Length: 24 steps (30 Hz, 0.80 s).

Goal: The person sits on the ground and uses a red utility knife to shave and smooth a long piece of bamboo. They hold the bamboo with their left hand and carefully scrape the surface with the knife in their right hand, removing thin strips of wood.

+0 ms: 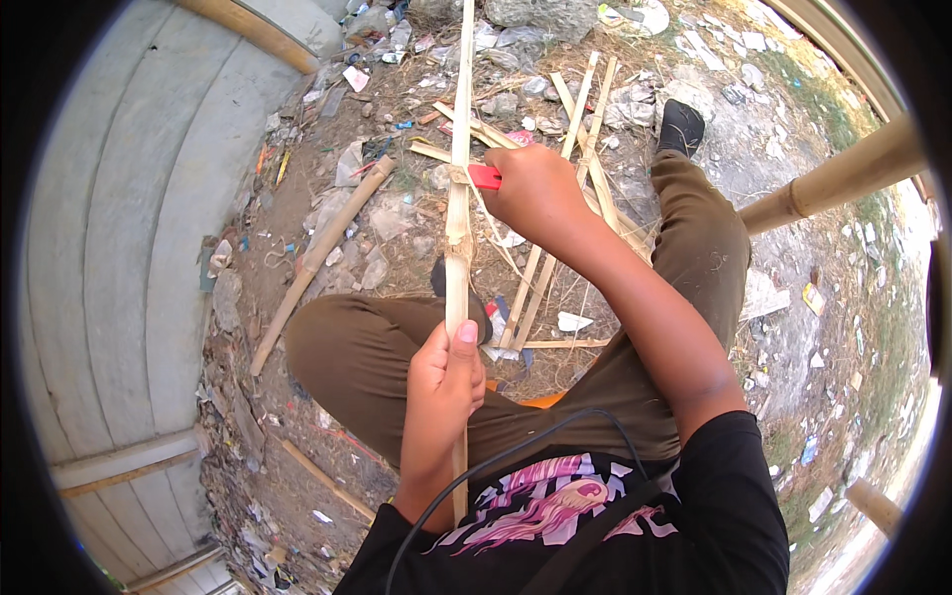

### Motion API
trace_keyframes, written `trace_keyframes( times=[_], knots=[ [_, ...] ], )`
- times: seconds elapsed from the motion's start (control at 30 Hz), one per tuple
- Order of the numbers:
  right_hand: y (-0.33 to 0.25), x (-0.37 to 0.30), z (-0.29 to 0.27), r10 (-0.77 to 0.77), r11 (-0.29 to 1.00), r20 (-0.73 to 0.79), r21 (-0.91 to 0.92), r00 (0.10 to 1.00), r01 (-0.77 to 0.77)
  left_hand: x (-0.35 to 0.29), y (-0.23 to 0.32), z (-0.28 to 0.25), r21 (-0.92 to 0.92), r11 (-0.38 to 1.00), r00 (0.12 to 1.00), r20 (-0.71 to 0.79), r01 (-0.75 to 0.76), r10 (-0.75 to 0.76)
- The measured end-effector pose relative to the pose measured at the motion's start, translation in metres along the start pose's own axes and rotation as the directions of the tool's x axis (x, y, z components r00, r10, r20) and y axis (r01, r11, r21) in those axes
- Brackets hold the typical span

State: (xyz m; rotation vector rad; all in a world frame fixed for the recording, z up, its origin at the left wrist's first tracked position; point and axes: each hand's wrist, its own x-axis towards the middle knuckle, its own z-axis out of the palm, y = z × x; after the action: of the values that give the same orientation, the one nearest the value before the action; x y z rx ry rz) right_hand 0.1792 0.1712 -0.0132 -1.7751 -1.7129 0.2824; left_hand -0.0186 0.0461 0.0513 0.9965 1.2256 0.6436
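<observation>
A long strip (457,213) is held above the ground (407,268), pointed away from the body. Its lower part is gripped by the left hand (441,382), fingers closed around it, thumb laid on its face. A red tool (485,178) is clasped in the right hand's (535,193) curled fingers, against the strip farther up. Beyond, loose strips (581,109) are strewn; a pole (323,266) is laid toward the ground's wall-side edge.

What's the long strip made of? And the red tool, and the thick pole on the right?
Long strip: looks like split bamboo, pale and unpolished, with a knotty joint.
Red tool: perhaps smooth plastic or painted metal, evenly coloured; the right hand hides most.
Thick pole: probably whole bamboo, smooth and tan, with a ring around it.
</observation>
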Motion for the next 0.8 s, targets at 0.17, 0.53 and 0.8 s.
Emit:
trace_keyframes(
  times=[0.17,0.53,0.8],
  knots=[
    [0.000,0.004,-0.008,0.051,0.998,0.038,-0.028,0.998,-0.050,0.001,-0.003,0.001,0.039,0.999,1.000,-0.016,0.001,0.000],
    [0.084,0.030,-0.063,0.477,0.867,-0.225,0.280,0.850,-0.413,-0.024,-0.016,0.016,-0.024,0.997,0.983,0.171,0.074,-0.068],
    [-0.017,-0.016,-0.013,-0.172,0.922,-0.067,0.340,0.983,0.184,-0.007,0.008,-0.006,-0.067,0.995,0.995,0.064,-0.079,0.083]
  ],
)
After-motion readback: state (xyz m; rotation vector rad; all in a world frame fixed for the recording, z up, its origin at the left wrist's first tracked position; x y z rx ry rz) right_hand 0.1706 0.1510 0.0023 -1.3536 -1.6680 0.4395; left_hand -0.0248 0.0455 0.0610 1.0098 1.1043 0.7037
